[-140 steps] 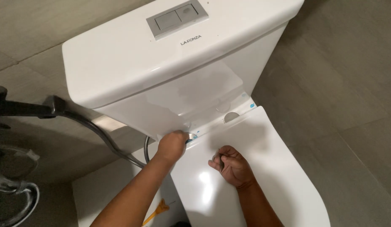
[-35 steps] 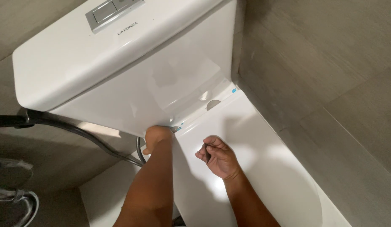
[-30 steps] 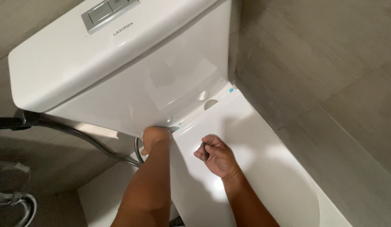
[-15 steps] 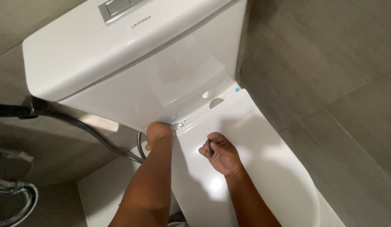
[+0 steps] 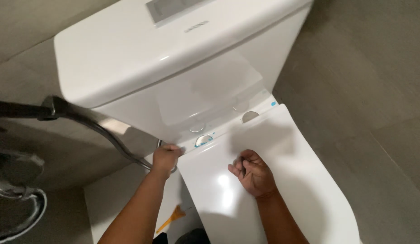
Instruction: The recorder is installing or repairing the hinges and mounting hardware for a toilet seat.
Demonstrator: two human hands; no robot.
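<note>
Here, each line takes one part of the scene in turn.

Left hand: your left hand (image 5: pixel 165 158) sits at the far left corner of the toilet seat lid (image 5: pixel 264 190), fingers closed together on the lid's edge right beside the left hinge hole (image 5: pixel 203 140).

Right hand: your right hand (image 5: pixel 253 174) rests on top of the lid, near its far end and a little right of the left hand. The fingers are curled in loosely towards the palm; you cannot tell whether they pinch anything small.

Toilet seat lid: white and glossy, lying flat and closed, running from the base of the tank down towards the near right. Its far edge lies just beside the tank's foot.

Hinge holes: the left one shows a bit of blue around it; the right hinge hole (image 5: pixel 250 116) lies further right along the same far edge, with a small blue mark (image 5: pixel 273 103) beyond it.

Tank: the white cistern (image 5: pixel 174 58) stands at the far side, with a grey flush plate (image 5: pixel 174 7) on its top.

Hose: a dark hose (image 5: pixel 97 129) runs from the left down behind your left hand.

Near left: an orange tool (image 5: pixel 171 218) lies on a white surface (image 5: pixel 110 203) beside your left forearm.

Floor: grey tiles (image 5: pixel 368 90) on the right.
</note>
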